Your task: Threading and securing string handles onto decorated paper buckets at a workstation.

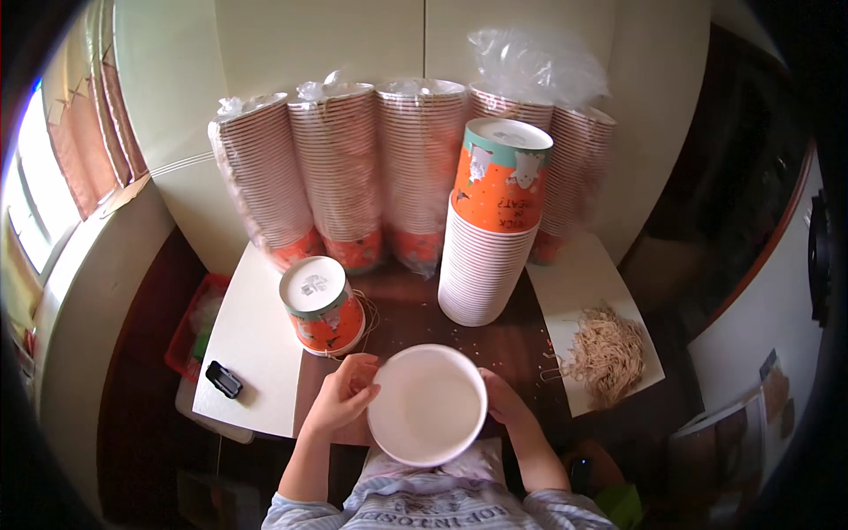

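Note:
A white-lined paper bucket (427, 406) is held at the table's near edge, its open mouth facing up toward me. My left hand (346, 389) has curled fingers and a thumb against its left rim; any small thing pinched there is too fine to see. On the other side, my right hand (502, 397) grips the bucket, with the fingertips hidden behind it. Just beyond my left hand, an orange and green paper bucket (329, 327) stands upside down with thin cord around its base. A tall stack of upturned buckets (490, 256) rises farther back on the right.
Several plastic-wrapped bucket stacks (344, 168) line the back of the table. A tangled pile of tan cords (608, 358) lies at the right on a white sheet (565, 305). A small black case (223, 380) rests at the left. Beside the table sits a red basket (183, 340).

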The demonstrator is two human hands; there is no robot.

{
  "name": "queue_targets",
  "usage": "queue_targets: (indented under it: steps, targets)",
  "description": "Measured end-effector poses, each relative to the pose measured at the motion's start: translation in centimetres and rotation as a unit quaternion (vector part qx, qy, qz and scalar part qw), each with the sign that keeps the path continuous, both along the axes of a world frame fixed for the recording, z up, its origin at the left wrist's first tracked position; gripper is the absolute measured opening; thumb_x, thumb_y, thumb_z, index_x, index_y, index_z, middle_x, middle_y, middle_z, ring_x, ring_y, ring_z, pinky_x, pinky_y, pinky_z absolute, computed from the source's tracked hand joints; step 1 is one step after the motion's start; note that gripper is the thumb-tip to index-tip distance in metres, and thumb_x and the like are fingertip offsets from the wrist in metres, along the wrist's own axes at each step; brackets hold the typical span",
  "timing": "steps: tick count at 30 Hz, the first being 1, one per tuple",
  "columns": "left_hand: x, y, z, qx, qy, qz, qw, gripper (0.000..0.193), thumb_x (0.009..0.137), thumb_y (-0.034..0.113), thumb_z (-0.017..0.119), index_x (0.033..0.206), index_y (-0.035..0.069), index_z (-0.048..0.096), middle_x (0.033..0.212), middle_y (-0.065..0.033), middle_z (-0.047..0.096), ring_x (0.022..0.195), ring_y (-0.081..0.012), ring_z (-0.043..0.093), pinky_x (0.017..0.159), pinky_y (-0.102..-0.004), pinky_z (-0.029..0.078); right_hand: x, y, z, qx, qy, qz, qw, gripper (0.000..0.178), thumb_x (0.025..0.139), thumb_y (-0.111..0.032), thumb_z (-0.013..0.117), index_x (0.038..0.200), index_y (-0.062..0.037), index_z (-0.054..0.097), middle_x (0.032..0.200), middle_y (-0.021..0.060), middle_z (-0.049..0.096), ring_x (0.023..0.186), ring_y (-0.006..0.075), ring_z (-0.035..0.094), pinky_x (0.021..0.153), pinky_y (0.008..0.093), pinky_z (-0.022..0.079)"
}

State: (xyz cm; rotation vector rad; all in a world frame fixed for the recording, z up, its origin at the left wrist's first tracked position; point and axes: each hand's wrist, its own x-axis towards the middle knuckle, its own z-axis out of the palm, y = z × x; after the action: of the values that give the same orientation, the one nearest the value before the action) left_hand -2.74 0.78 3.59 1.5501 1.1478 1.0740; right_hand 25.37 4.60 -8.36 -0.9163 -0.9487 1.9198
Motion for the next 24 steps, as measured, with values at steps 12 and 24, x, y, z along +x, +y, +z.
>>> queue_targets:
  steps: [12,24]
  targets:
    - [2.8,-0.8,-1.8,-0.03,0.03,-0.139,0.989,0.044,0.08,0.023,0.062,0.113,-0.002,0.048,0.087,-0.0114,0.056,0.073,-0.0153,0.057,0.064,-0.0274,0.047,-0.5,1.9,-2.4,0.12,-0.219,-0.068,0.966,0.012,0.088,-0.014,0.05,0.094,-0.0041,0.052,0.074,-0.0004,0.051,0.057,0.0044,0.048,0.049,0.0211,0.04]
    - [2.9,0.1,-2.7,-0.004,0.107,0.015,0.994,0.039,0.07,0.004,0.056,0.108,-0.004,0.052,0.088,-0.0154,0.056,0.068,-0.0205,0.058,0.059,-0.0278,0.047,12.5,3.7,1.2,0.295,-0.641,-0.23,0.67,0.011,0.069,-0.015,0.066,0.078,-0.0083,0.062,0.085,0.0107,0.058,0.084,0.029,0.055,0.075,0.0388,0.045]
